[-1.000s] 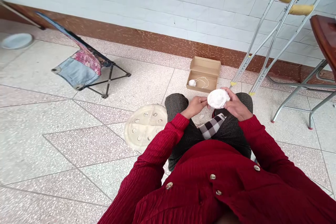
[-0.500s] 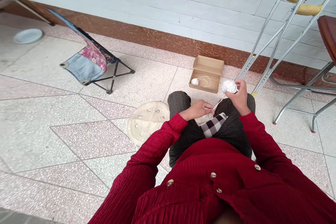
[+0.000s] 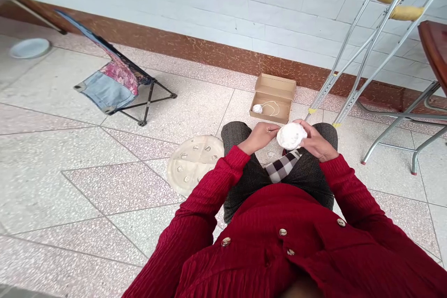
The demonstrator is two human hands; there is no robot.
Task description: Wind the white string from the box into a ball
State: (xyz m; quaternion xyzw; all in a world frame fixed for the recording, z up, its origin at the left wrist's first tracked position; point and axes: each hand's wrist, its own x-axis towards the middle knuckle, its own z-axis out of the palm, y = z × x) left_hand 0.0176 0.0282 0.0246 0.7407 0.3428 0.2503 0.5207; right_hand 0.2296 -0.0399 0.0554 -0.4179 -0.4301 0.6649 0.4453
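I sit with my knees ahead of me, in a red buttoned top. My right hand (image 3: 318,142) is wrapped around a white ball of thread (image 3: 291,135) held above my lap. My left hand (image 3: 260,136) is closed in a pinch right beside the ball's left side; what it pinches is too small to make out. A checked cloth (image 3: 282,168) lies between my legs. On the floor just beyond my knees stands an open cardboard box (image 3: 274,89) with a smaller white ball (image 3: 257,109) and a loop of thread in it.
A round pale plate (image 3: 192,164) with several small pieces lies on the tiled floor at my left knee. A folded camp chair (image 3: 115,81) stands farther left, a white dish (image 3: 29,48) beyond it. Crutches (image 3: 363,51) lean on the wall; a table's metal legs (image 3: 401,121) are at right.
My right hand has brought the white ball back down and left, from out over my right knee to meet the left hand above my lap. The left hand rose slightly toward it.
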